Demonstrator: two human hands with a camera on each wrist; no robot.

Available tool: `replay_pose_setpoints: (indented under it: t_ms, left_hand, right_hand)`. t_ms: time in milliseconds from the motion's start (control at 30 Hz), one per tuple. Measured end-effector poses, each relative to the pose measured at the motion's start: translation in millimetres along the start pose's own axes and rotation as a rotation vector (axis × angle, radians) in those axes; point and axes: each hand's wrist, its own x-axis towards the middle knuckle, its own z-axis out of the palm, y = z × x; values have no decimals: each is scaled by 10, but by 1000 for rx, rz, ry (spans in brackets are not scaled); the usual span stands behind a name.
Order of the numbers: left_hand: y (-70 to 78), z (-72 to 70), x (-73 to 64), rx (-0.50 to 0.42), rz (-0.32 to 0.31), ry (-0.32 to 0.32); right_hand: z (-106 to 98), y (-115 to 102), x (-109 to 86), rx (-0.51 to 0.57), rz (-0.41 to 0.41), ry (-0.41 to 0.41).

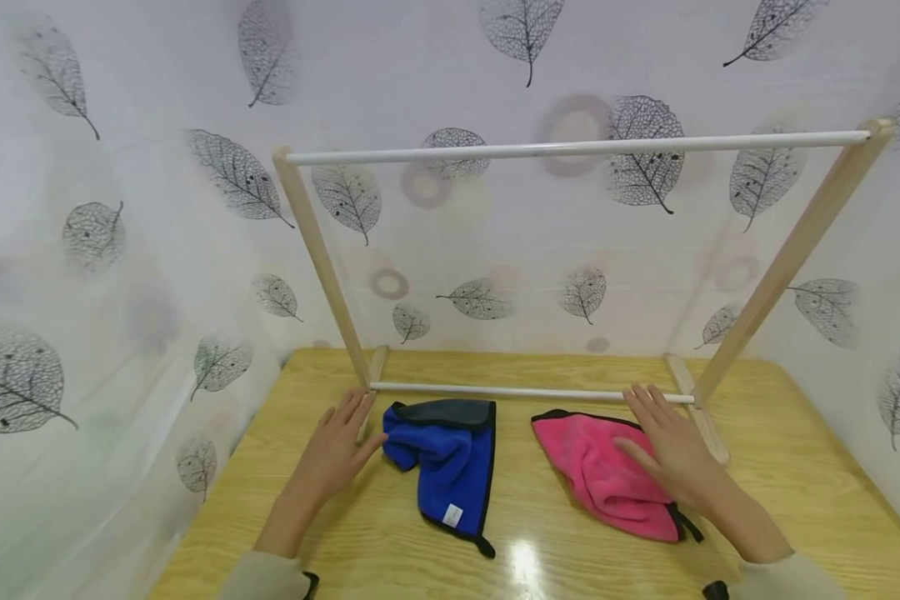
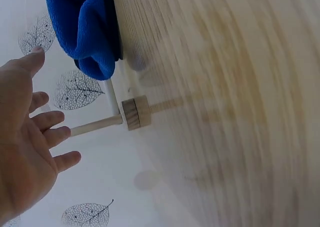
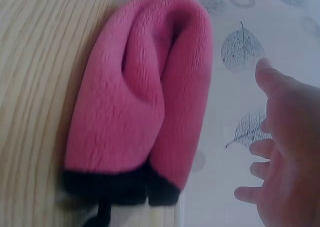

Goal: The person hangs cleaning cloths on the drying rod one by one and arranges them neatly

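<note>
A blue towel [image 1: 450, 467] with black edging, a grey underside and a small white tag lies crumpled on the table. Left of it hovers my left hand [image 1: 337, 442], palm down with fingers spread, holding nothing; the left wrist view shows its fingers apart from the towel [image 2: 85, 27]. A pink towel [image 1: 600, 475] with black edging and a black loop lies rumpled to the right. My right hand [image 1: 675, 454] overlaps its right part in the head view, fingers extended. In the right wrist view this hand [image 3: 290, 137] is beside the pink towel [image 3: 135, 87], holding nothing.
Behind the towels stands a wooden rack with a white top bar [image 1: 570, 150], a white lower bar [image 1: 525, 391] and slanted wooden posts [image 1: 787, 267]. Its feet rest on the wood-grain table [image 1: 390, 550]. A leaf-patterned curtain [image 1: 157, 275] surrounds the table's back and sides.
</note>
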Motion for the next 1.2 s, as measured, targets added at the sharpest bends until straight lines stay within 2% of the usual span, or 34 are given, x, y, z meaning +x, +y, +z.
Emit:
replay_pose_setpoints:
  t_ms: [500,633,867,1067,1200]
  left_hand:
    - [97,159,192,-48,82,57]
    - [91,202,220,-62,60,53]
    - [100,259,281,-111,-4,27]
    - [126,275,366,-146,-48,19]
    - [114,283,408,-169,-66,10]
  right_hand:
    - [360,-508,386,66,1,-107]
    - [463,-619,492,61,-28,-115]
    - [666,-787,707,59,-132,-32]
    - [823,-924,840,42,-158,25]
    - [930,-1002,922,17,-172,29]
